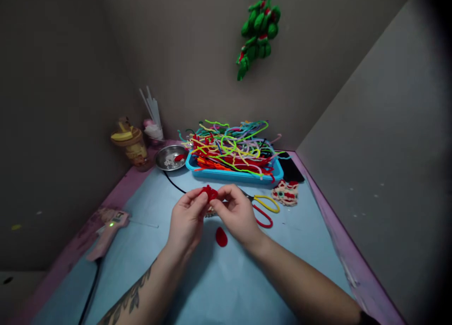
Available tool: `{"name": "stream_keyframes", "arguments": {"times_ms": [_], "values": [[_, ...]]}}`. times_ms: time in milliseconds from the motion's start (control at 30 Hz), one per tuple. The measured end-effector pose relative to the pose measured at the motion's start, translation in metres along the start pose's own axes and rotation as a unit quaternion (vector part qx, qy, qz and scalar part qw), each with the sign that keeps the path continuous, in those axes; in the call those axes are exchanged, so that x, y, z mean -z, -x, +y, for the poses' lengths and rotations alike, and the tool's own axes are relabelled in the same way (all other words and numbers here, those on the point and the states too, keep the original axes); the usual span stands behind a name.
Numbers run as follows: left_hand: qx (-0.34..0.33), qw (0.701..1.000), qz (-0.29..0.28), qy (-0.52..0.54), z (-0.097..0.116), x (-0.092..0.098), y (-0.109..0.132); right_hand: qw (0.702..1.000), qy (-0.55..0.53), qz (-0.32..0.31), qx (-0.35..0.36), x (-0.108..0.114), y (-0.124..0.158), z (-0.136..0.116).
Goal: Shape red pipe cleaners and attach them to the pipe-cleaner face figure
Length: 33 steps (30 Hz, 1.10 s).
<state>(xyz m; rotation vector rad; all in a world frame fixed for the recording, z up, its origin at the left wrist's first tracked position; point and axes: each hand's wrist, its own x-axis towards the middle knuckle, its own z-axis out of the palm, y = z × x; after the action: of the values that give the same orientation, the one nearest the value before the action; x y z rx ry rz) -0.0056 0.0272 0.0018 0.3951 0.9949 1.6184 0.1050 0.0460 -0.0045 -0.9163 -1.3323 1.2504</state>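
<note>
My left hand [187,219] and my right hand [238,212] meet over the light blue table top [212,287], both pinching a small red fuzzy pipe-cleaner piece [209,192] between their fingertips. Under the hands lies a red oval piece [221,237] on the table. Scissors with one yellow and one red handle [264,208] lie just right of my right hand. A blue tray [235,174] heaped with pipe cleaners of many colours stands behind the hands.
A pink glue gun [108,231] with a lit green lamp lies at the left, its black cable trailing off. A metal bowl [171,156], a yellow cup [132,144], a small cream-and-red craft figure [286,192], a black phone [291,172]. Grey walls enclose the table; a green ornament [257,31] hangs above.
</note>
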Motion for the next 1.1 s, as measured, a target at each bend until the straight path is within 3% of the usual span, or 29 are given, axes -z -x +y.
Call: {"name": "stream_keyframes", "arguments": {"times_ms": [233, 667, 767, 967, 1100], "values": [[0.025, 1.0, 0.009, 0.003, -0.007, 0.006, -0.001, 0.999, -0.022, 0.009, -0.035, -0.002, -0.002, 0.005], [0.033, 0.999, -0.01, 0.008, -0.01, 0.011, 0.005, 0.997, -0.077, 0.017, -0.014, -0.006, -0.001, 0.011], [0.038, 0.999, -0.01, -0.006, -0.01, 0.013, 0.005, 0.997, -0.063, 0.034, 0.014, -0.005, 0.0, 0.014], [0.045, 0.999, -0.01, -0.015, -0.011, 0.014, 0.005, 0.988, 0.025, 0.054, 0.14, 0.0, -0.001, 0.02], [0.037, 0.999, -0.014, -0.03, -0.012, 0.015, 0.006, 0.983, 0.056, 0.051, 0.165, 0.003, -0.001, 0.02]]}}
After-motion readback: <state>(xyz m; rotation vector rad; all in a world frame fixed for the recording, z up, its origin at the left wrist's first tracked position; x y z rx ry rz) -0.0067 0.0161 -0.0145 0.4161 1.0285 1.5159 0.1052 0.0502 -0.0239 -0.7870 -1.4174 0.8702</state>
